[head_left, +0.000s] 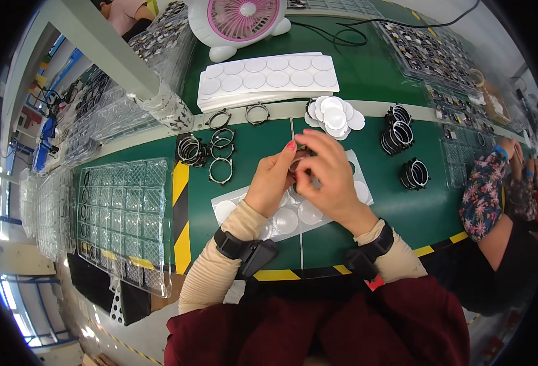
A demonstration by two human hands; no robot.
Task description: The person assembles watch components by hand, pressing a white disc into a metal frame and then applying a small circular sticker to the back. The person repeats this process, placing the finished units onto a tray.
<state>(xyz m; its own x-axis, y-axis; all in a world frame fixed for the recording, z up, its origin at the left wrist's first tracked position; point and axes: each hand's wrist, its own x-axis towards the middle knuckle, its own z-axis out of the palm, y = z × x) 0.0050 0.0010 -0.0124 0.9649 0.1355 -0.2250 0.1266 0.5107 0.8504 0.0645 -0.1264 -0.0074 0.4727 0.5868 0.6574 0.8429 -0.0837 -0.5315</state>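
Grips of left hand (271,180) and right hand (330,177) pinch a mostly hidden ring (297,161) inside the worktop (427,213)'s front edge, work seemingly midway between left ring pile (191,151) and right ring stacks (394,139).

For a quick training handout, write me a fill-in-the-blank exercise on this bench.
1. The sheet below the left hand and right hand is coloured ____.
2. The bench mat is coloured ____.
3. The large clear tray beside the yellow-and-black tape lies to the hands' ____.
4. The grille of the fan is coloured ____.

Missing words: white; green; left; pink.
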